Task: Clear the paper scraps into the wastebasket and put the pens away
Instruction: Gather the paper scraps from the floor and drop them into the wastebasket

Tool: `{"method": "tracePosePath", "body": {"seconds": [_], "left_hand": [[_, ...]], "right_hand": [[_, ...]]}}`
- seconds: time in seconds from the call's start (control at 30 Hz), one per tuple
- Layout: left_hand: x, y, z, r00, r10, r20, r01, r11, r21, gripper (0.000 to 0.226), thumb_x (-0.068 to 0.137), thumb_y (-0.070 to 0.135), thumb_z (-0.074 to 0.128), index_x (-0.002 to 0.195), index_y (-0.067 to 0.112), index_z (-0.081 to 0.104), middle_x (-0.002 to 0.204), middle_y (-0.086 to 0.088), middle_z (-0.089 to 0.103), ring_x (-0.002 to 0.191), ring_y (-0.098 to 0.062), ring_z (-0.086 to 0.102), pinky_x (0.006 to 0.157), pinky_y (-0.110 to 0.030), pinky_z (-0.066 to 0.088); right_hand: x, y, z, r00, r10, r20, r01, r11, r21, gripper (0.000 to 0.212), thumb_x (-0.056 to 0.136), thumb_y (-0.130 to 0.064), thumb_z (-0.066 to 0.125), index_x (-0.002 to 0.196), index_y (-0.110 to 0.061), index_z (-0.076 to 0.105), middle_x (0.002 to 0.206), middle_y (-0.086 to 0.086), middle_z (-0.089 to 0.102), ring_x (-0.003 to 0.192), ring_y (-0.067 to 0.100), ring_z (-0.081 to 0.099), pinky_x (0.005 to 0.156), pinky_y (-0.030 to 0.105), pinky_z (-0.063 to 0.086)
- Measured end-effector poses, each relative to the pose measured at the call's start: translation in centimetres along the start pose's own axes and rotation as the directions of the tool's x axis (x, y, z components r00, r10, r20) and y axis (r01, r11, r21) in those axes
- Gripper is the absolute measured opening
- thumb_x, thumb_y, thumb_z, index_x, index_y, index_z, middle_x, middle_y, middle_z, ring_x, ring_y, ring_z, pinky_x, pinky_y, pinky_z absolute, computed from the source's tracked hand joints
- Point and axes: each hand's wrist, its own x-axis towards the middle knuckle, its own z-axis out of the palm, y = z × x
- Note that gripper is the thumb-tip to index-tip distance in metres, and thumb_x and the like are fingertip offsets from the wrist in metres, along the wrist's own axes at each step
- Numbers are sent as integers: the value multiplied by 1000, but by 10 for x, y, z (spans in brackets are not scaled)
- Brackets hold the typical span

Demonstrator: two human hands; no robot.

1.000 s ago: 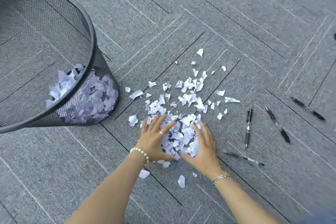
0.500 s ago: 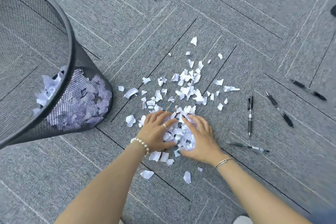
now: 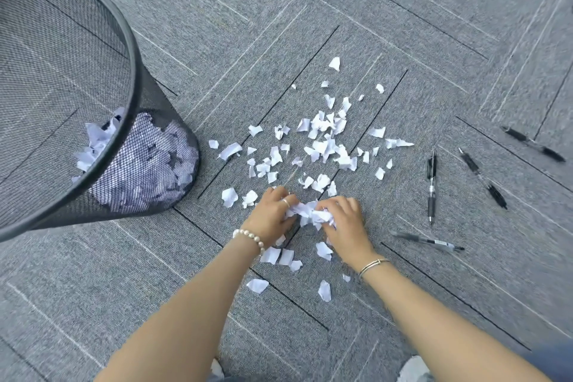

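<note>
We look down on two bare forearms reaching over grey ribbed carpet [image 3: 403, 25] tiles laid in a herringbone of dark seams and pale lines. The left hand [image 3: 271, 215] and right hand [image 3: 342, 222] are drawn together, fingers curled inward, squeezing a crumpled wad [image 3: 307, 211] of torn white paper between them; how much paper sits under the palms we cannot tell. A pearl bracelet [image 3: 249, 236] circles the left wrist, a ring [image 3: 286, 202] sits on one left finger, and a thin metal bangle [image 3: 373, 265] rings the right wrist.

Loose scraps [image 3: 325, 146], ragged and curled, lie scattered on the carpet beyond the hands, with a few more between the forearms. At left stands a black wire-mesh wastebasket [image 3: 130, 77], round-rimmed and tapering; its left side is cut off by the frame. Through the mesh we see a heap of white paper at the bottom, dimmed by the weave.

Four slim black pens lie to the right, well apart from the scraps: one [image 3: 431, 186] lengthwise just beside the scatter, one [image 3: 482, 177] angled next to it, a blurred one [image 3: 533, 144] near the right edge, and one [image 3: 429, 240] with a clear barrel and label near the right wrist.

At the bottom edge, pale shapes and blue cloth are too cropped to make out.
</note>
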Motion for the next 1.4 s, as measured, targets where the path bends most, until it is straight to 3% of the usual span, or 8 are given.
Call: {"method": "tracePosePath", "body": {"seconds": [0.2, 0.27, 0.37, 0.6, 0.9, 1.07, 1.27, 1.4], "left_hand": [[12, 20, -37, 961, -272, -58, 244, 925, -293, 37, 84, 28, 57, 117, 14, 51, 103, 2, 46, 55, -1, 44, 51, -3, 41], [15, 27, -57, 947, -310, -90, 258, 895, -365, 41, 83, 34, 57, 117, 12, 50, 82, 6, 48, 50, -4, 39, 43, -8, 40], [15, 41, -97, 931, -333, -150, 241, 869, -433, 48, 82, 39, 56, 118, 9, 49, 65, 7, 47, 47, -6, 39, 44, -13, 37], [-2, 89, -204, 914, -310, -261, 153, 860, -487, 55, 81, 42, 56, 123, 8, 45, 93, -6, 59, 68, -16, 58, 59, -15, 43], [-32, 104, -285, 841, -345, -417, 78, 839, -539, 47, 77, 43, 63, 114, 16, 51, 91, -10, 63, 77, -21, 62, 73, -42, 54], [-59, 86, -328, 776, -368, -512, 40, 839, -542, 46, 79, 39, 63, 115, 13, 50, 84, 0, 57, 68, -15, 56, 61, -26, 50], [-115, 14, -355, 666, -471, -578, 111, 829, -548, 45, 78, 44, 63, 113, 17, 52, 93, -13, 64, 78, -23, 60, 70, -37, 51], [-146, -38, -341, 703, -524, -481, 168, 779, -604, 64, 65, 58, 65, 111, 15, 54, 98, -4, 65, 79, -13, 62, 73, -33, 53]], "right_hand": [[12, -25, -25, 985, 169, 26, -170, 956, 240, 24, 88, -19, 53, 113, -17, 53, 115, 2, 52, 109, 15, 44, 92, 22, 30], [20, -39, -40, 975, 217, 45, -221, 931, 291, 26, 89, -20, 53, 115, -18, 51, 116, 6, 53, 85, 10, 51, 78, 23, 42], [30, -69, -78, 975, 220, 23, -213, 903, 374, 31, 89, -23, 53, 119, -16, 48, 106, 2, 56, 55, 5, 40, 55, 25, 39], [47, -140, -175, 991, 95, -99, -41, 896, 442, 25, 88, -21, 54, 113, -17, 50, 72, -2, 54, 40, 7, 34, 34, 13, 28], [57, -204, -236, 988, -111, -108, 146, 896, 420, 11, 86, -25, 57, 92, -16, 56, 65, -4, 54, 44, 5, 38, 36, 11, 27], [66, -256, -236, 969, -239, -58, 239, 860, 452, 14, 86, -26, 59, 92, -14, 57, 66, -2, 54, 45, 5, 36, 36, 10, 27], [88, -336, -195, 924, -382, -3, 349, 840, 416, 17, 83, -28, 62, 93, -14, 58, 80, 7, 64, 58, 13, 49, 49, 24, 37], [96, -374, -153, 899, -435, 40, 389, 838, 383, 17, 79, -25, 65, 92, -16, 59, 87, 5, 66, 70, 16, 57, 57, 25, 41]]}}
